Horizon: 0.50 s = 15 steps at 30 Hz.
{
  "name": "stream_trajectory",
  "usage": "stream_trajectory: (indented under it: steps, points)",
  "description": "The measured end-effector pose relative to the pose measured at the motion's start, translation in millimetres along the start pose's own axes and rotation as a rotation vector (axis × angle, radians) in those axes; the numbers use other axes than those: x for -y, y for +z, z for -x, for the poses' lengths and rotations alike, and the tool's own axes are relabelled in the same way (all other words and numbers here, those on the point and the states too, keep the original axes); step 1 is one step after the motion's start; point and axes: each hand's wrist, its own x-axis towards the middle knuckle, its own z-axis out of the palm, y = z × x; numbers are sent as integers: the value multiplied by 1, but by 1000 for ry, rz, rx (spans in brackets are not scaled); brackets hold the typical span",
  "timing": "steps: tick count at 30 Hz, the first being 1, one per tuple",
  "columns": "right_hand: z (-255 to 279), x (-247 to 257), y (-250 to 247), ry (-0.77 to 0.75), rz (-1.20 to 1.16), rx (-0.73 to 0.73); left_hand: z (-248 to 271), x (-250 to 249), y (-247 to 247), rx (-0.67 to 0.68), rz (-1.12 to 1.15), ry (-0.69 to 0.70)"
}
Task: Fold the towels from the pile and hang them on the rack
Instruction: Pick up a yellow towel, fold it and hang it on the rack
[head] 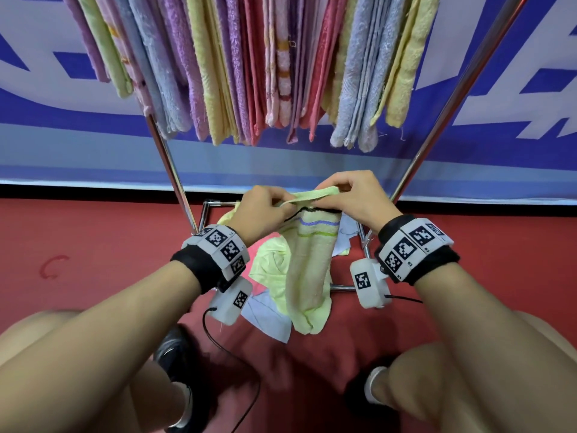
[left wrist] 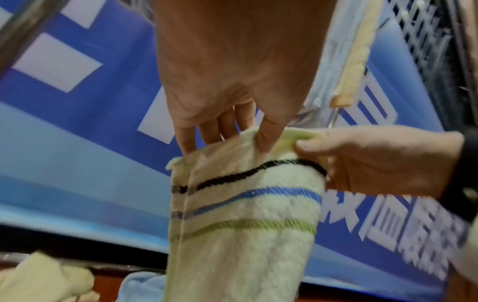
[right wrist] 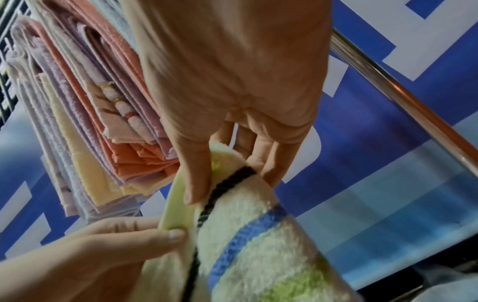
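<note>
A pale yellow-green towel [head: 309, 267] with black, blue and green stripes hangs in front of me, its lower end on the pile. My left hand [head: 282, 204] pinches its top hem on the left and my right hand [head: 335, 195] pinches the same hem on the right, close together. In the left wrist view the left hand [left wrist: 225, 147] grips the towel [left wrist: 245, 224] from above, thumb in front. In the right wrist view the right hand [right wrist: 230, 183] pinches the towel [right wrist: 258, 245] at the black stripe. The rack [head: 170, 170] stands just behind, with several folded towels [head: 249, 64] hanging above.
On the red floor under the held towel lies the pile: a crumpled yellow towel [head: 268, 267] and a light blue one [head: 265, 317]. The rack's slanted right pole [head: 437, 126] and low base bar [head: 343, 288] flank the pile. My knees and shoes are near the bottom edge.
</note>
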Motion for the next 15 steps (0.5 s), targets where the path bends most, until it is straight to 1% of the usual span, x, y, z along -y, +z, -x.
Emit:
stream_trajectory:
  steps: [3,5,7,9,12,13,14,15]
  points:
    - [-1,-5,-1,67,43,100,-4,6,-10,26,195,-57]
    - [0,-5,0,106,54,150,-6,7,-17,30,242,-37]
    - [0,-2,0,89,31,120,-9,7,-22,36,231,-11]
    - [-1,2,-2,55,-12,50,-11,7,-27,76,186,-24]
    - [-3,6,-8,27,-80,-10,-7,8,-33,256,-76,-47]
    - [-4,5,-10,28,-93,-16,-5,8,-33,299,-95,-53]
    - [-4,4,-12,29,-93,-6,-4,7,-33,305,-79,-54]
    - [-4,2,-14,35,-79,21,-3,6,-33,282,-50,-46]
